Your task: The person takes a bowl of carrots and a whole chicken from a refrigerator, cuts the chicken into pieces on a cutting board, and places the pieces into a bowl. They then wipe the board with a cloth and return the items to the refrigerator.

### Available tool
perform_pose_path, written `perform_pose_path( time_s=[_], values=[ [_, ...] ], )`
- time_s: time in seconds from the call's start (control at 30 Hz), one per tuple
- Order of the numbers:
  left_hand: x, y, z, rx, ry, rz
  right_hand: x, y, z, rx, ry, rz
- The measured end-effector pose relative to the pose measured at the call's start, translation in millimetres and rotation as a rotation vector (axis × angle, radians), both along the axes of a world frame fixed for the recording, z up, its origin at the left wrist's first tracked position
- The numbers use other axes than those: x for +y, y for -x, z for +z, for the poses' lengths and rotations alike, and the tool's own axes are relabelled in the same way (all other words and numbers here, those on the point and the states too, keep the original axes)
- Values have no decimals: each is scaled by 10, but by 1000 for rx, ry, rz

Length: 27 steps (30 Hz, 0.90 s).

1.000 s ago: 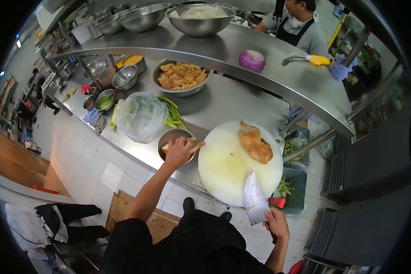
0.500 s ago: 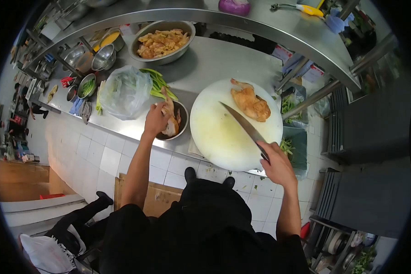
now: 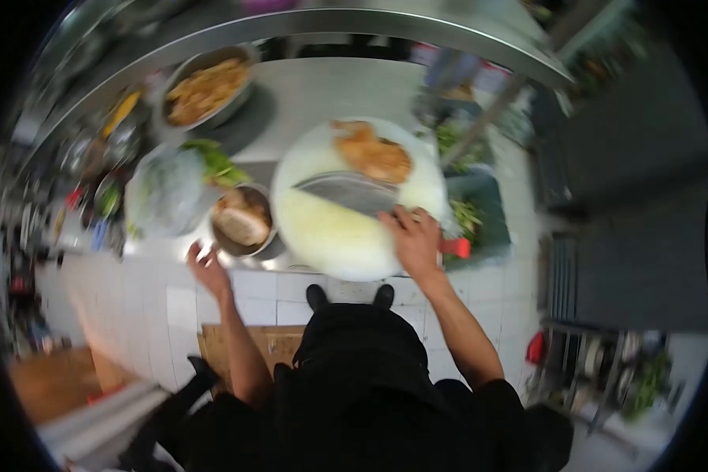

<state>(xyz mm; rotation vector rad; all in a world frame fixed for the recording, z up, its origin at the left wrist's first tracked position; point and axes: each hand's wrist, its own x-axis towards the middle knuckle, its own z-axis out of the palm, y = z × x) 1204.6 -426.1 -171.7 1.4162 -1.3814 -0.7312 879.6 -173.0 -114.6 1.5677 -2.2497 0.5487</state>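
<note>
A broad knife blade (image 3: 342,191) lies flat on the round white cutting board (image 3: 322,252), beside a browned piece of poultry (image 3: 379,160). My right hand (image 3: 417,240) is over the knife's rear part with its fingers apart, and a red handle-like part (image 3: 455,247) shows to its right. Another piece of poultry (image 3: 242,223) rests in the metal bowl (image 3: 269,236) left of the board. Just outside that bowl, at the counter's front edge, my left hand (image 3: 207,267) is open and holds nothing. The picture is blurred.
A plastic bag (image 3: 165,191) and green vegetables (image 3: 215,163) lie left of the bowl. Behind them is a large bowl of cut food (image 3: 208,90). A metal shelf rail (image 3: 330,21) crosses above the counter. Bins with greens (image 3: 480,208) stand at the right.
My left hand has let go of the poultry in the bowl and moved down and left. The knife, earlier raised in my right hand, now lies flat. The view has shifted.
</note>
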Motion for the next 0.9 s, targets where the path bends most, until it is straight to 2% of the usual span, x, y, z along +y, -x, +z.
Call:
perform_pose_path(
  time_s=[0.03,0.07,0.1,0.17,0.3,0.37,0.4,0.47,0.5,0.57,0.63,0.67,0.7,0.77,0.8,0.83,0.87,0.9],
  values=[
    [70,8,40,94,-77,7,15,-52,99,-31,-38,-46],
    [168,69,179,60,-105,2,26,-87,187,-53,-76,-96],
    [185,66,167,40,-45,-35,62,-138,278,-112,-75,-138],
    [267,212,430,-63,29,-62,177,-234,477,-223,1,-199],
    [51,404,711,-46,116,-159,586,-370,725,-244,155,-264],
    [-87,555,777,-40,149,-232,862,-474,725,-463,315,-179],
    [-152,641,795,30,202,-324,995,-547,696,-465,317,-212],
    [-219,888,883,181,236,-469,1270,-693,542,-717,187,-264],
    [-231,1013,946,182,229,-497,1443,-779,361,-717,193,-293],
    [-263,1247,1058,70,401,-590,1827,-919,13,-709,47,-450],
    [-294,1434,1146,59,380,-619,2223,-967,52,-675,145,-640],
    [-305,1511,1197,42,409,-639,2275,-920,453,-585,276,-743],
    [-322,1590,1223,24,445,-660,2330,-833,904,-307,413,-739],
    [-347,1704,1235,40,464,-689,2299,-908,2144,14,326,-955],
    [-354,1762,1228,40,477,-717,2309,-1010,2567,271,312,-874],
    [-349,1821,1218,44,491,-741,2446,-1147,2878,411,453,-734],
    [-334,1863,1212,50,497,-754,2607,-1232,3330,532,224,-326],
    [-324,1896,1212,61,490,-786,2709,-1420,3539,614,245,-318]
  ],
)
